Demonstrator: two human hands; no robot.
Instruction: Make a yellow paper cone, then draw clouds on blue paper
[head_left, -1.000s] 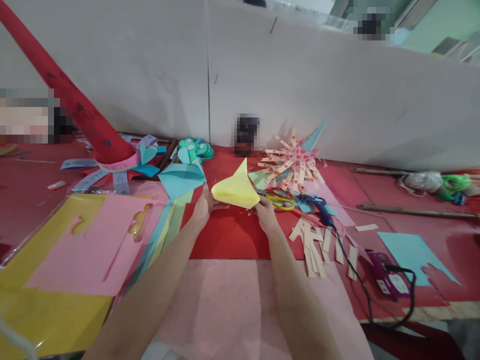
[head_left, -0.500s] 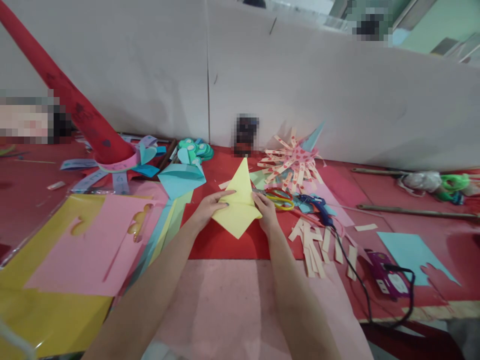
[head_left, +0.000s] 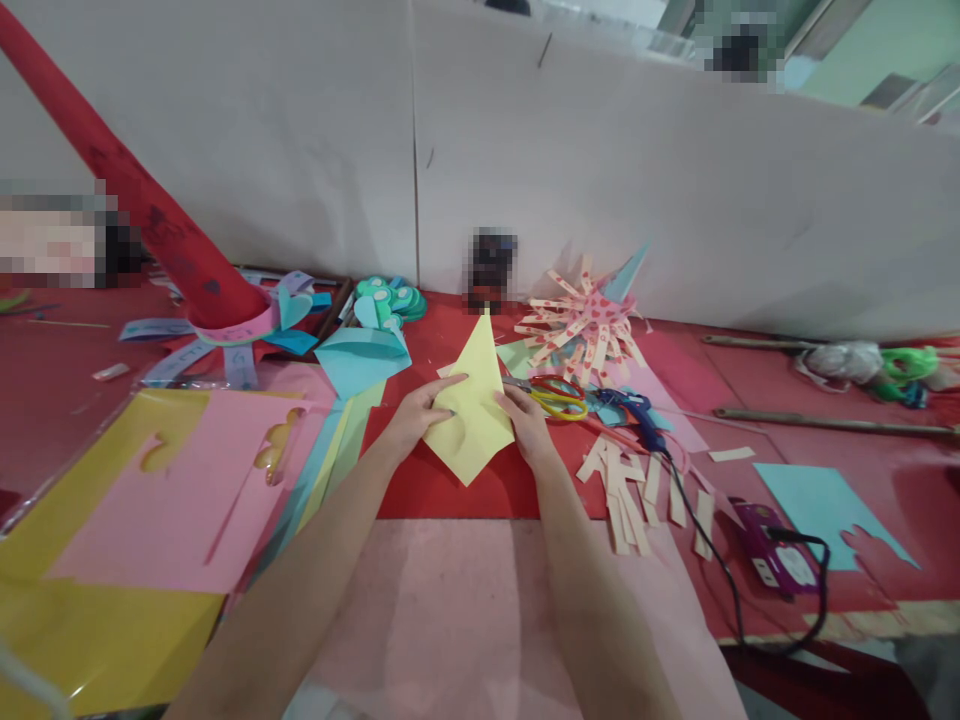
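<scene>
The yellow paper cone point(head_left: 474, 430) was between the left hand point(head_left: 414, 418) and the right hand point(head_left: 526, 425), above a red sheet point(head_left: 416, 490); each hand gripped 1 side; the cone looked light, thin and easily creased, best held gently below its point.

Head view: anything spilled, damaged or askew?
Pale strips lie strewn at mixed angles near the right hand, some overlapping. The light-blue sheet farther right has an irregular notch in its near edge, perhaps a deliberate cutout rather than damage.
</scene>
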